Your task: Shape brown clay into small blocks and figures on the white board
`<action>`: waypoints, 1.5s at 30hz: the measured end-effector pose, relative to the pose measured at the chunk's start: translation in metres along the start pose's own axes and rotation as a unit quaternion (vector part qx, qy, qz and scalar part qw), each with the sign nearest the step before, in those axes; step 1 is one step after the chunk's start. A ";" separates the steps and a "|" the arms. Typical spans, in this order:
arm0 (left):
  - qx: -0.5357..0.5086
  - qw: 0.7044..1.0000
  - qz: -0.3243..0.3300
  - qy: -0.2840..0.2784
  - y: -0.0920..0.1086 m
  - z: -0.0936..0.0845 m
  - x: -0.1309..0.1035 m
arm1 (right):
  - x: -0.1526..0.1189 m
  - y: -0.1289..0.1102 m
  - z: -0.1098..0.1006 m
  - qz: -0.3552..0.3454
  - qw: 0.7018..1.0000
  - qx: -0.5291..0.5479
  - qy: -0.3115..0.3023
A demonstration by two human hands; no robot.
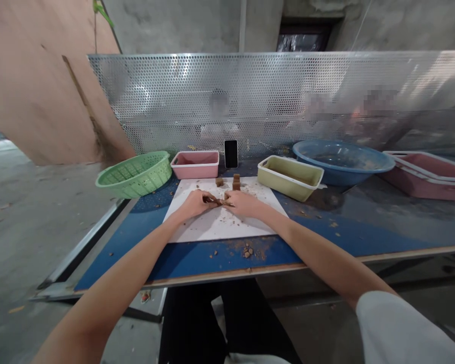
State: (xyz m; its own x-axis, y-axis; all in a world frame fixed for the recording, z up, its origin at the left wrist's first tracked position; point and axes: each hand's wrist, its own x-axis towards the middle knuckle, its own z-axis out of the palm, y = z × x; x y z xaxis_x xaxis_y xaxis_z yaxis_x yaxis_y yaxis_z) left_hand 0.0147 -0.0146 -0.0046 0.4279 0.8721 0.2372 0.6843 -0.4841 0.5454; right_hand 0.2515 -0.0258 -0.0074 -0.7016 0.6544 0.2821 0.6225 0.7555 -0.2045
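Over the white sheet (197,227), my left hand (197,203) is closed on a thin brown piece (211,200). My right hand (242,203) is closed at the right end of the brown material, close beside the left fingertips; what exactly lies under its fingers is too small to make out. Behind the hands stand brown blocks, one (219,182) alone and a small stack (236,182) to its right. Brown crumbs are scattered over the sheet.
Around the sheet are a green basket (136,177), a pink bin (195,171), an upright phone (231,154), a yellow-green bin (284,183), a blue basin (337,174) and stacked pink bins (420,182). Crumbs (247,251) lie near the blue table's front edge. Perforated metal (258,101) stands behind.
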 end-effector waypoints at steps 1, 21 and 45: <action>0.009 1.000 0.003 -0.004 0.001 -0.001 -0.001 | -0.001 0.000 -0.001 0.007 1.000 -0.007 0.014; -0.040 0.995 0.040 -0.079 0.001 -0.004 0.004 | 0.011 0.011 0.019 0.040 0.991 0.115 0.052; -0.031 0.992 0.073 -0.100 -0.005 -0.005 0.002 | -0.002 0.019 -0.034 0.120 0.966 0.000 0.228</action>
State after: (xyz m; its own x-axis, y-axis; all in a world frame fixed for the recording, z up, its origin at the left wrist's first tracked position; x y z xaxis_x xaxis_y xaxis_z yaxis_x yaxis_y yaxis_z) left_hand 0.0092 -0.0106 -0.0030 0.6321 0.7590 0.1557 0.5719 -0.5926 0.5672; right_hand 0.2764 -0.0135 0.0204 -0.3112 0.7279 0.6110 0.7484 0.5840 -0.3145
